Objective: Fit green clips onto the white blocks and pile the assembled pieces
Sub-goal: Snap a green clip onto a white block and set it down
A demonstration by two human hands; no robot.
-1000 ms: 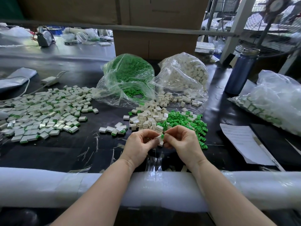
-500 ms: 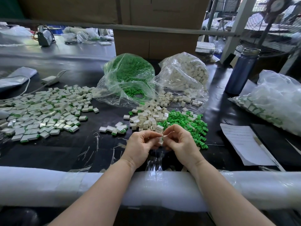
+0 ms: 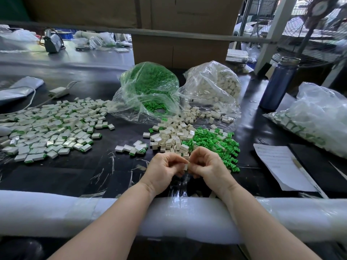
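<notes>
My left hand (image 3: pixel 165 169) and my right hand (image 3: pixel 208 167) meet fingertip to fingertip near the table's front edge, together pinching one small white block (image 3: pixel 185 167); the fingers hide most of it, and no green shows on it. Just beyond the hands lies a heap of loose white blocks (image 3: pixel 172 136), with a heap of loose green clips (image 3: pixel 216 142) to its right. A wide spread of assembled pieces (image 3: pixel 50 128) covers the table at the left, and a few more assembled pieces (image 3: pixel 134 148) lie ahead of my left hand.
An open bag of green clips (image 3: pixel 150 89) and an open bag of white blocks (image 3: pixel 216 87) stand behind the heaps. A blue bottle (image 3: pixel 277 85), a large plastic bag (image 3: pixel 315 117) and a paper sheet (image 3: pixel 281 166) sit at the right. White foam padding (image 3: pixel 56 212) wraps the front edge.
The green clip seen between my fingertips a second ago no longer shows. Both hands have closed in tighter around the white block and stayed in place.
</notes>
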